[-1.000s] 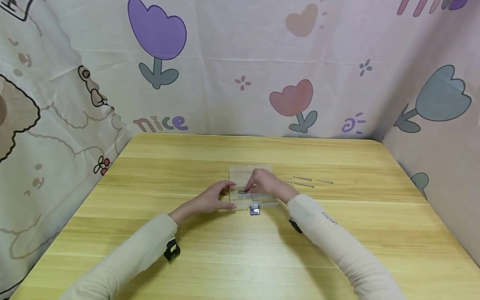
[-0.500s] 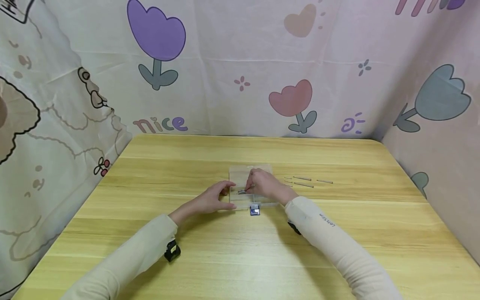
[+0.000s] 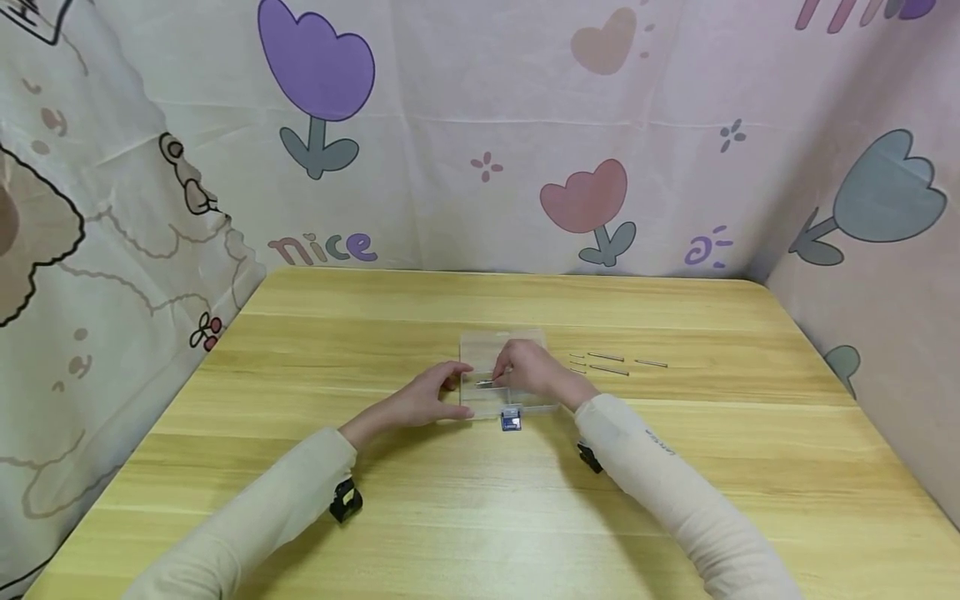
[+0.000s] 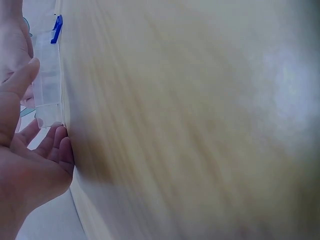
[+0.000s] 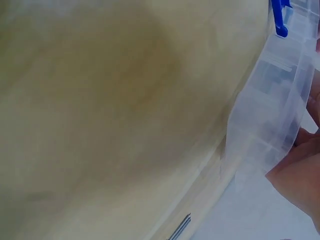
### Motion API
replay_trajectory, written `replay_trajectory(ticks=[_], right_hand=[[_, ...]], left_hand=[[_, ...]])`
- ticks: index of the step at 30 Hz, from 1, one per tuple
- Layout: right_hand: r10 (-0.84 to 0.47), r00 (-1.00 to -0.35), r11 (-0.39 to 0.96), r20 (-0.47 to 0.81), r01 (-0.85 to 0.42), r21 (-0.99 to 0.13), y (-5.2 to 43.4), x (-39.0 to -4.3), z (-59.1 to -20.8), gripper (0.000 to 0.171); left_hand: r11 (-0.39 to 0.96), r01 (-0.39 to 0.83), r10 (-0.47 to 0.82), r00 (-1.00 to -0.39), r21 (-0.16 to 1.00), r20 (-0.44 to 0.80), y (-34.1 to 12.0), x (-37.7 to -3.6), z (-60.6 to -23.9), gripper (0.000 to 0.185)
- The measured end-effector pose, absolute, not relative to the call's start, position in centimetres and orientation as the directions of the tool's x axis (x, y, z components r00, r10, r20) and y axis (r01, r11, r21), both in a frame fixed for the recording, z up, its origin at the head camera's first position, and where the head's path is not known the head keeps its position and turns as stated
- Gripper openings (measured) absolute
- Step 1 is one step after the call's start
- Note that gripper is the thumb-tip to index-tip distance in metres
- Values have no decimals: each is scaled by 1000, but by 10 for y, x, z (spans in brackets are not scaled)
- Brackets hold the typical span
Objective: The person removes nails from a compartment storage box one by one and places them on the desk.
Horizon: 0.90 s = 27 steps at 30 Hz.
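sleeves: cream, both arms reaching in over surface (image 3: 480, 517)
latch: blue (image 3: 511, 421), on box front, undone
left hand (image 3: 427, 398): gripping clear box (image 3: 483, 402) at left edge, steadying
right hand (image 3: 528, 368): pinching thin pin (image 3: 484, 383) over box compartment
step: likely placing pin in box
next: release calls for fine aim
pins (image 3: 609, 363): loose, right of box

We note a clear box (image 3: 510, 392) with blue latch (image 3: 511, 421), pale wood-grain surface (image 3: 480, 500), cream sleeves (image 3: 660, 475).
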State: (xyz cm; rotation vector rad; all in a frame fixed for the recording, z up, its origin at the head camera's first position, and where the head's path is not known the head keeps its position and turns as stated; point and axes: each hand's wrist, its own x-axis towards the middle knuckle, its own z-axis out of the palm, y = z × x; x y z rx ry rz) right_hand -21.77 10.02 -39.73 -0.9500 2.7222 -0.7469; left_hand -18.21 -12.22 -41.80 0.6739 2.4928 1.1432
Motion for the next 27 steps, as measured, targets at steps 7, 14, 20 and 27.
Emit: replay_trajectory(ticks=[7, 14, 20, 27], right_hand=[[-631, -776, 666, 15, -551, -503, 101, -219, -396, 5], [-641, -767, 634, 27, -549, -545, 104, -219, -397, 5], [-609, -793, 600, 28, -483, -637, 113, -221, -395, 4], [-577, -815, 610, 57, -475, -634, 126, -225, -392, 6]], left_hand=[[569, 296, 544, -835, 767, -81, -122, -183, -418, 69], [568, 292, 545, -834, 770, -85, -123, -183, -419, 68], [566, 291, 546, -833, 771, -86, -122, -183, -419, 68], [559, 286, 542, -836, 779, -82, -123, -184, -420, 69]])
